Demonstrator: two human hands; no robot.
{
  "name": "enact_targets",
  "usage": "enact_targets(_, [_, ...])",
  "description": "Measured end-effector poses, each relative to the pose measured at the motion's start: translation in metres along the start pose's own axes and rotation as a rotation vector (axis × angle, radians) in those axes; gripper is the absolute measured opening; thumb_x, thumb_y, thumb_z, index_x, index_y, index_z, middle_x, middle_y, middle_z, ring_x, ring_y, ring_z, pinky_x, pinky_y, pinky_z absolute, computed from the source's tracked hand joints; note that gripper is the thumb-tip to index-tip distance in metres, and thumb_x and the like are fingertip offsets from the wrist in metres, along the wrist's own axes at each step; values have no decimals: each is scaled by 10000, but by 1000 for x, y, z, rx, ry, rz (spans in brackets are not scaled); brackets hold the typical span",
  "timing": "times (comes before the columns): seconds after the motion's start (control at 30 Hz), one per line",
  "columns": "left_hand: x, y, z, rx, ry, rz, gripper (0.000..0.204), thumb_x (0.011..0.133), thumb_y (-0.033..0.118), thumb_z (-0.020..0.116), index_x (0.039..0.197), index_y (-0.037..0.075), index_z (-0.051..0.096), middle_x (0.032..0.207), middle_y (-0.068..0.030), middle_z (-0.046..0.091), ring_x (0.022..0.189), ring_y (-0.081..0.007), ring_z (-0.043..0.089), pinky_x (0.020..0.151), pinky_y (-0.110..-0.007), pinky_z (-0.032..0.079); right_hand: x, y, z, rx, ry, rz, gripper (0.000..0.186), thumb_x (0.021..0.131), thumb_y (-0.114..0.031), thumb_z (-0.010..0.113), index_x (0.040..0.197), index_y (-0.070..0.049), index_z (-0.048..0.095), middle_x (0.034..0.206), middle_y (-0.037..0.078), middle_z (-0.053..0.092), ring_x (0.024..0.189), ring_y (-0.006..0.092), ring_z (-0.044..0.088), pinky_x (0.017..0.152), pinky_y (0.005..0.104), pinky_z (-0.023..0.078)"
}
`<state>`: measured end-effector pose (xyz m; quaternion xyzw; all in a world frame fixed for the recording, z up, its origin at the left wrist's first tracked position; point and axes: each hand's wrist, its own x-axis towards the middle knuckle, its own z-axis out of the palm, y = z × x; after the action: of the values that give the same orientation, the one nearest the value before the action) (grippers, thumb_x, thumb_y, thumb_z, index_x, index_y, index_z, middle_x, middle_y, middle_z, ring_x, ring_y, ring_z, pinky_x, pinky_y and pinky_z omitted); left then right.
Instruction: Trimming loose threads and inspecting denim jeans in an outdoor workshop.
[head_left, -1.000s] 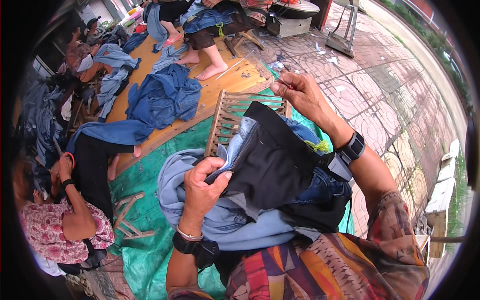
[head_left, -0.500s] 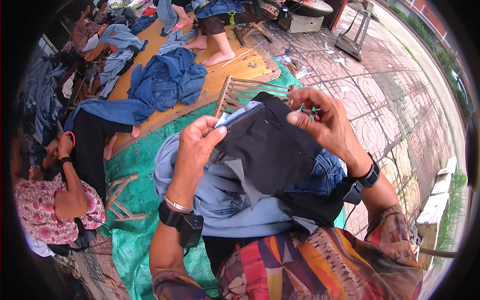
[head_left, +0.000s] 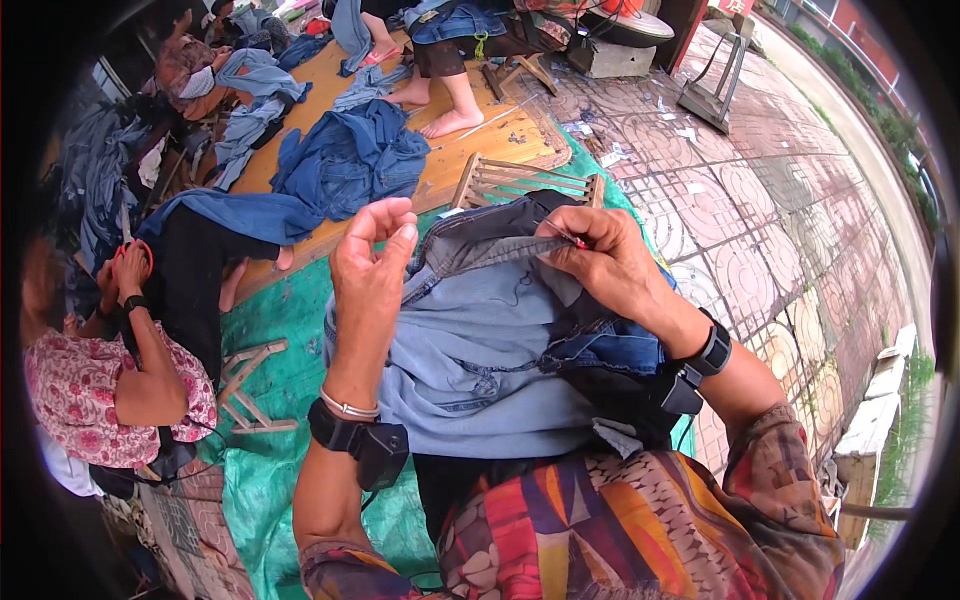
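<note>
A light-blue denim garment with a dark grey and black upper part lies across my lap, its inner seam turned up. My right hand is closed at the far edge of this cloth. A small red-and-dark tool, too hidden to name, shows between its fingertips. My left hand is raised beside the garment's left edge, fingers loosely bent and apart from the cloth, with nothing visible in it. Darker blue denim and a loose grey scrap lie near my right wrist.
Beyond my lap stands a slatted wooden stool on a green sheet. A blue denim pile lies on a wooden board. At left, another person holds red-handled scissors. A folding stool stands between us.
My left hand has let go of the cloth's edge and risen. The dark panel has been folded back, exposing the light-blue denim and seam. My right hand has moved slightly left and down.
</note>
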<state>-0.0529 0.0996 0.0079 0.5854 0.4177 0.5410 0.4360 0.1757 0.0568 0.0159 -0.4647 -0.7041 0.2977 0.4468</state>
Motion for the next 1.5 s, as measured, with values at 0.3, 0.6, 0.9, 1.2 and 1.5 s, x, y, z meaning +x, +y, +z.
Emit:
enact_targets(0.3, [-45,16,16,379,-261,195,112,770,22,634,879,1,623,903,-48,588,693,-82,526,592,-217,430,26,0,-9,93,-31,163,97,765,-73,662,843,-24,632,608,-35,489,600,61,412,539,252,362])
enact_targets(0.6, [-4,12,51,753,-6,434,303,716,89,691,970,-38,582,1029,-119,566,1083,-304,457,917,-397,325,51,-2,-34,-13,-184,95,132,805,-117,671,826,3,623,661,-45,556,653,18,457,564,212,380])
enact_targets(0.9, [43,-15,59,717,-394,345,172,746,154,613,849,16,602,746,-217,608,780,-428,571,670,-493,424,10,-39,-13,-180,42,-469,219,680,10,688,878,-24,601,766,82,602,670,229,586,580,293,453])
enact_targets(1.2, [68,-20,53,538,-472,97,195,736,135,606,840,-29,599,766,-256,602,780,-406,597,660,-426,464,15,23,1,-547,-138,-363,391,640,18,618,1023,-60,625,1039,78,611,862,289,615,670,362,493])
enact_targets(1.5, [70,-31,50,442,-449,-18,158,780,52,575,893,-52,612,754,-38,603,677,-74,495,591,-263,433,28,47,11,-294,8,-374,180,673,37,623,839,-33,615,861,88,624,777,270,617,647,325,488])
